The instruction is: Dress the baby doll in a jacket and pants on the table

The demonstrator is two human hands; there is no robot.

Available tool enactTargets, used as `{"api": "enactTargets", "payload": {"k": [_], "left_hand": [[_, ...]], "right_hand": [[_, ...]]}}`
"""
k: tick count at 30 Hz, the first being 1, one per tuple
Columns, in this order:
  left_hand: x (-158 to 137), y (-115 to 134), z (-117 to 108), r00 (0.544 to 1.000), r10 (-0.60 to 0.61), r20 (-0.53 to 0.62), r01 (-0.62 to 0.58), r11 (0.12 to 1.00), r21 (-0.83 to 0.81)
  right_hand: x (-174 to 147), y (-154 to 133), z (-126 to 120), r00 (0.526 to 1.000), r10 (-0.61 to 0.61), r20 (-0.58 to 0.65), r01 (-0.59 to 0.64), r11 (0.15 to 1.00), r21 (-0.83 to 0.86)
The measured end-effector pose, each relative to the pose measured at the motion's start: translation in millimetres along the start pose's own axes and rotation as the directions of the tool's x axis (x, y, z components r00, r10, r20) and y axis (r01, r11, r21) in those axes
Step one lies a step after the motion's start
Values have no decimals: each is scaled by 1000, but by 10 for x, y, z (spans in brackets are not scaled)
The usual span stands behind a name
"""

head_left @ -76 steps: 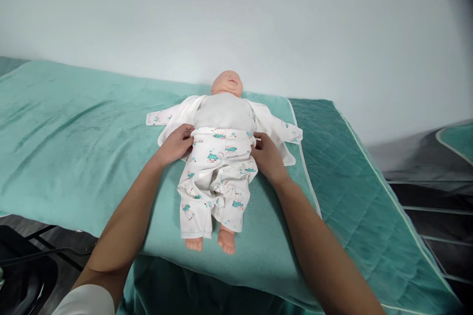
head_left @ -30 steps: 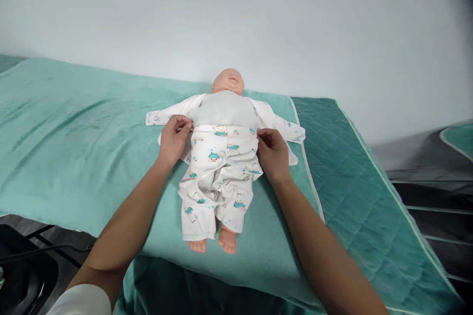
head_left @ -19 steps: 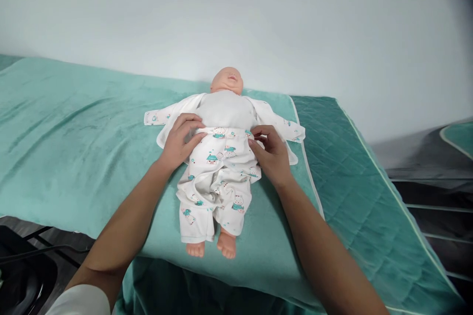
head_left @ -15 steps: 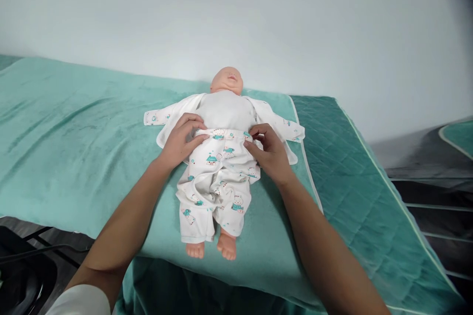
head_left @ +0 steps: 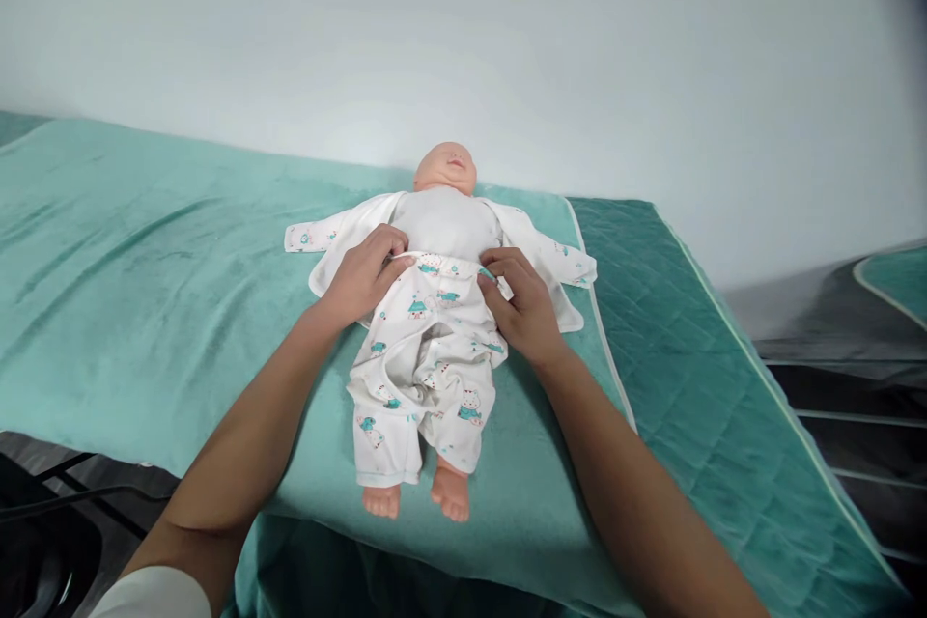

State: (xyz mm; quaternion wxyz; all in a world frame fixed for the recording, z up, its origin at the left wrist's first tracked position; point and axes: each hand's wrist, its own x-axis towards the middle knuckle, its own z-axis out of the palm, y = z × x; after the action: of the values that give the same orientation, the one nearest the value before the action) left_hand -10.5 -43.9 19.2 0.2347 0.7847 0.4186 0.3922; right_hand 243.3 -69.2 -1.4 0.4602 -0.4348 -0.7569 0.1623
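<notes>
A baby doll (head_left: 447,169) lies on its back, head toward the wall and bare feet toward me. White printed pants (head_left: 435,338) cover its legs, and their waistband reaches the belly. Over its arms is a white jacket (head_left: 532,237), spread open at the front. My left hand (head_left: 371,272) pinches the waistband at the left side between thumb and fingers. On the right side, my right hand (head_left: 522,297) grips the same waistband, fingers curled over its edge. The cloth between the legs is bunched.
A light green blanket (head_left: 130,290) lies over a darker quilted cover (head_left: 688,357). Behind the bed stands a white wall (head_left: 463,39). At the lower left is a black chair (head_left: 43,541); at the right is a dark slatted frame (head_left: 861,415).
The fingers of both hands have closed more tightly on the waistband. The front of the pants is pulled smoother and more taut toward the belly. The view has shifted slightly.
</notes>
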Motion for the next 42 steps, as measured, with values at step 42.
{"api": "enactTargets", "payload": {"k": [42], "left_hand": [[251,-477,-366,784,-336,522,567,730,-382]], "right_hand": [[207,584,-384,750,370,549,-652,550,521]]}}
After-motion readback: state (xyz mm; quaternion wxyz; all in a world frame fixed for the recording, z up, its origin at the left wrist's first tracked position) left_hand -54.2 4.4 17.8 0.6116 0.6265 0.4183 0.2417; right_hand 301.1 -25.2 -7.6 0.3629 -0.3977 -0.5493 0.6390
